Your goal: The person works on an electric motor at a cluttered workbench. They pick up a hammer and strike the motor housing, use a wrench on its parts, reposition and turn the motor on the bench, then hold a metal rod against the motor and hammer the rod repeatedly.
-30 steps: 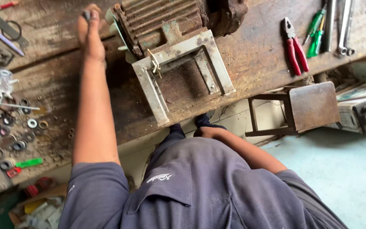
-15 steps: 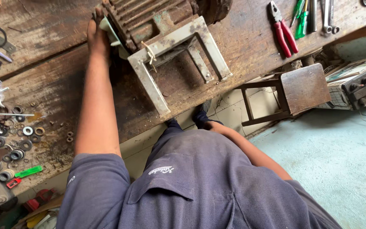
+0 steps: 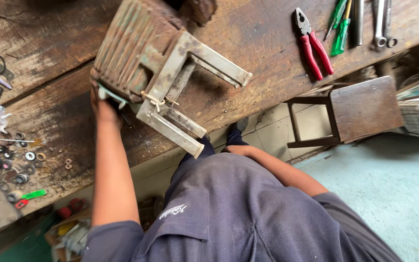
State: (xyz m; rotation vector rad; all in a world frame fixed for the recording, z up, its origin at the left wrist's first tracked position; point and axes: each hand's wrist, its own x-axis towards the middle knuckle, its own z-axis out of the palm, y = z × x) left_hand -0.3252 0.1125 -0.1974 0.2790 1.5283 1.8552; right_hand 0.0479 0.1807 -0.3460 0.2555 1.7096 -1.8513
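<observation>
A rusty electric motor (image 3: 132, 53) with a ribbed body lies on the worn wooden workbench (image 3: 267, 63). It is bolted to a grey metal frame (image 3: 180, 97), and one leg of that frame reaches the bench's near edge. My left hand (image 3: 104, 106) grips the motor's near-left end by a pale green part, with the arm stretched straight out to it. My right forearm (image 3: 277, 170) runs down beside my grey shirt towards my leg; the hand itself is hidden behind my body.
Red-handled pliers (image 3: 311, 46), green screwdrivers (image 3: 338, 26) and wrenches (image 3: 381, 24) lie at the bench's right. Several washers and rings (image 3: 10, 162) are scattered at the left. A small wooden stool (image 3: 350, 111) stands on the floor under the right edge.
The motor and frame have swung round and come closer to the bench's near edge. My left hand has drawn back with it, staying on the motor's end.
</observation>
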